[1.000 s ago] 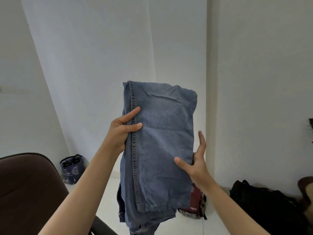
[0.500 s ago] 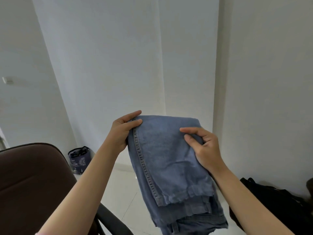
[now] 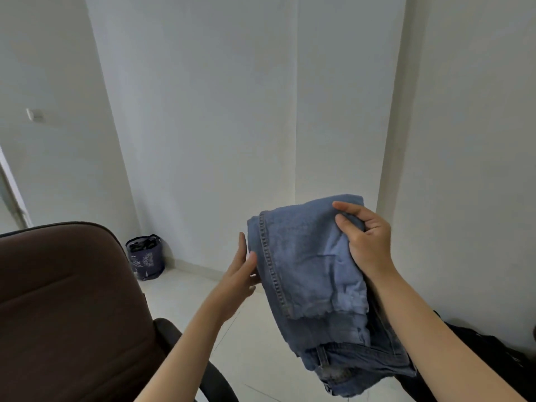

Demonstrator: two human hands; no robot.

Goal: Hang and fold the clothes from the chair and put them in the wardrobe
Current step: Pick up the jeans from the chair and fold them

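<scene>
Head view: folded jeans (image 3: 313, 274) held in mid-air over the floor (image 3: 255, 343), right of the brown chair (image 3: 66, 309). Right hand (image 3: 367, 242) curled round the top fold, gripping it; left hand (image 3: 239, 281) flat, fingers straight, touching the seamed left edge. Dark bag (image 3: 146, 256) in the far corner.

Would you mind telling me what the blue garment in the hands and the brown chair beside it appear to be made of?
Blue garment: looks like washed denim, matte and faded, with a double-stitched seam and frayed hems; likely cotton, though the fibre cannot be confirmed. Brown chair: padded upholstery with a soft, matte, slightly napped look and stitched panels, perhaps microfibre or faux suede; black piping edges it.
</scene>
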